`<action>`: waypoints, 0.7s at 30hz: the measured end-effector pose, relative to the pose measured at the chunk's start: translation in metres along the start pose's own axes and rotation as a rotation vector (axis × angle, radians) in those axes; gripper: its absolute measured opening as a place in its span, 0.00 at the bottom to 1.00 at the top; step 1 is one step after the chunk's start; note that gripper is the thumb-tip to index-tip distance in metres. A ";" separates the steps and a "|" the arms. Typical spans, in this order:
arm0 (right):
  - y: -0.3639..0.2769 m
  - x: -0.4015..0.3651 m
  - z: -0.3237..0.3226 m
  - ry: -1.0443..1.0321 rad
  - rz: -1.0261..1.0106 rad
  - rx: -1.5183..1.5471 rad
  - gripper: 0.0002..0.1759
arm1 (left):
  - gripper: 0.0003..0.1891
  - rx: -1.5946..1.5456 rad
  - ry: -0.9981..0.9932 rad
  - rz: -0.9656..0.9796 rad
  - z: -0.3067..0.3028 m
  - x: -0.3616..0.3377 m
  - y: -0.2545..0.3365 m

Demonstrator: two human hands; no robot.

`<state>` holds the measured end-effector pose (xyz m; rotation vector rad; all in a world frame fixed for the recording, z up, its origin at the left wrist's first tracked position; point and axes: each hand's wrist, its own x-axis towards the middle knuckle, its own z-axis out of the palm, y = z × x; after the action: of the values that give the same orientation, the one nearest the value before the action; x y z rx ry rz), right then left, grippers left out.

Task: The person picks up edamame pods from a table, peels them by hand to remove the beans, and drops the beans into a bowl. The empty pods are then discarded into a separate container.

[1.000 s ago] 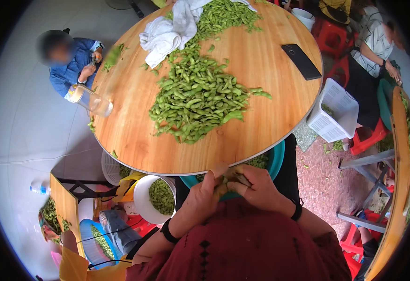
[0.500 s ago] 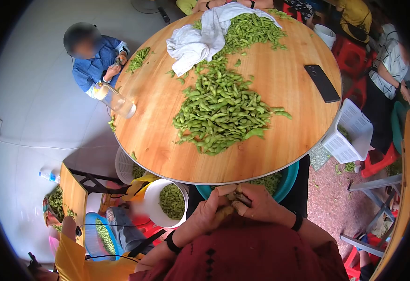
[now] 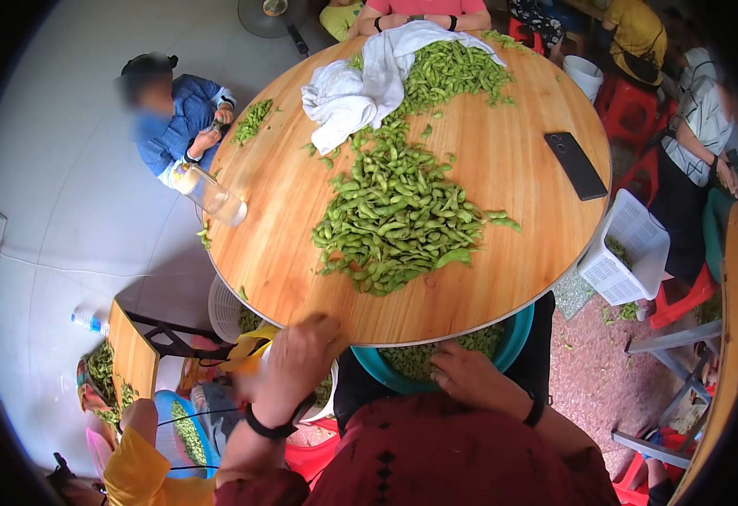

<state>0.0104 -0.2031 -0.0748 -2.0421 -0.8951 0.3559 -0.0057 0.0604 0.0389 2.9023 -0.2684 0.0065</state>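
Note:
A heap of green pods point(image 3: 398, 215) lies in the middle of the round wooden table point(image 3: 504, 278), joined to a second heap farther back beside a white cloth point(image 3: 348, 93). My left hand point(image 3: 301, 354) is raised at the table's near edge, above a white bucket point(image 3: 325, 392); its fingers are blurred and I cannot make out whether they hold anything. Below the edge, my right hand point(image 3: 468, 371) hangs over a teal basin point(image 3: 511, 341) of green beans, fingers curled down, their tips partly hidden.
A glass jug point(image 3: 221, 202) stands at the table's left edge, a black phone point(image 3: 576, 166) at the right. White baskets point(image 3: 626, 249) and red stools point(image 3: 685, 295) are on the floor. People sit around the table and at nearby tables.
My hands, together before, have separated. The left has moved left and up over the bucket, the right is lower over the basin. The view has shifted slightly.

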 end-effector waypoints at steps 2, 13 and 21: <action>-0.003 0.001 -0.003 0.016 0.036 0.009 0.10 | 0.10 -0.068 0.190 0.188 -0.005 0.042 -0.004; -0.029 -0.012 -0.033 0.098 0.350 0.483 0.12 | 0.11 0.098 0.234 0.282 0.036 0.186 -0.028; -0.045 0.011 -0.056 0.185 0.253 0.875 0.13 | 0.15 -0.447 0.231 0.279 0.021 0.083 0.035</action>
<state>0.0276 -0.2122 -0.0050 -1.3299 -0.2685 0.5649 0.0696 0.0069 0.0288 2.3745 -0.5510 0.2867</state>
